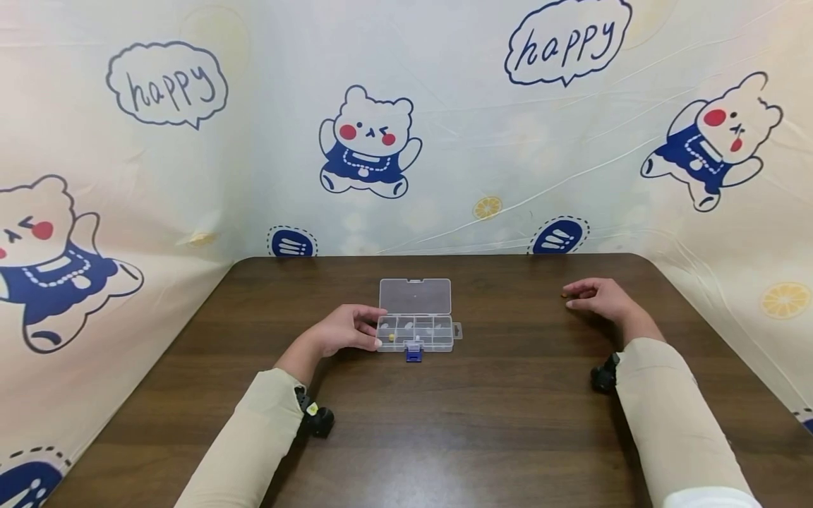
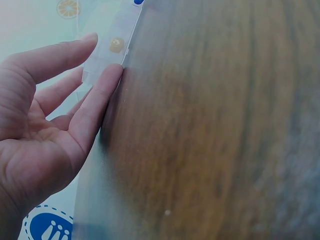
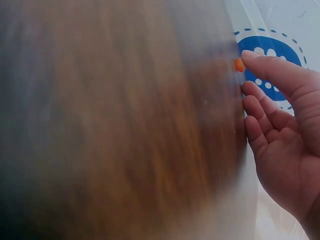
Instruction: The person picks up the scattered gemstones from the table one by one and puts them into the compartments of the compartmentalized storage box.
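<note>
A clear plastic compartment box (image 1: 434, 339) stands on the table with its lid (image 1: 415, 296) raised toward the back. Its front carries a blue latch (image 1: 414, 355). A small yellow piece (image 1: 392, 338) lies in a left compartment, and small whitish pieces show in others. My left hand (image 1: 339, 330) holds the box by its left end, thumb at the front corner and fingers toward the back. Far to the right, my right hand (image 1: 600, 299) is low over the table, thumb and fingers apart. Right at its fingertips is a small orange piece (image 3: 240, 65).
The brown wooden table (image 1: 508, 423) reaches back to a printed cloth (image 1: 457, 141) hung behind and at both sides. On the box's right end is a hanging tab (image 1: 458, 330). Black wrist cameras (image 1: 320, 422) sit on both sleeves.
</note>
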`<state>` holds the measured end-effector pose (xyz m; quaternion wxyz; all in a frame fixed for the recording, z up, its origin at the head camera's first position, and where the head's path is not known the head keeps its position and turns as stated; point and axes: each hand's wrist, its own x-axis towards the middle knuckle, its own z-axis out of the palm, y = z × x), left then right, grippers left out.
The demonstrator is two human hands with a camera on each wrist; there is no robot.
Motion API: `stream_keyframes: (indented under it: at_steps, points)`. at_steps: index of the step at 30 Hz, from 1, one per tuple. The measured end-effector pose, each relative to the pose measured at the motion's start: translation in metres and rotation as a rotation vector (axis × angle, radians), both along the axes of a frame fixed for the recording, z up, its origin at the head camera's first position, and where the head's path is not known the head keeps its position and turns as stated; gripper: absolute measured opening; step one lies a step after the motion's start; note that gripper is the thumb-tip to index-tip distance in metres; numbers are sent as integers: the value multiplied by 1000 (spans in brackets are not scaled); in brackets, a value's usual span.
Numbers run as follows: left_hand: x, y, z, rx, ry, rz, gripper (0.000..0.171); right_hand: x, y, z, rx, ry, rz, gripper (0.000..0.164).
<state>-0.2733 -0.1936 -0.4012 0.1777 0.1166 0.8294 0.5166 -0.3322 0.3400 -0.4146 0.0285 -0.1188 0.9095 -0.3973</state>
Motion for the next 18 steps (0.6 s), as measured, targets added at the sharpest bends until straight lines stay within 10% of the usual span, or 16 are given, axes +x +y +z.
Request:
stream_keyframes:
  at_steps: [18]
  points:
    - [0,0,0,-3,-2,3,66,-1,-12,2,138,25,-19,35]
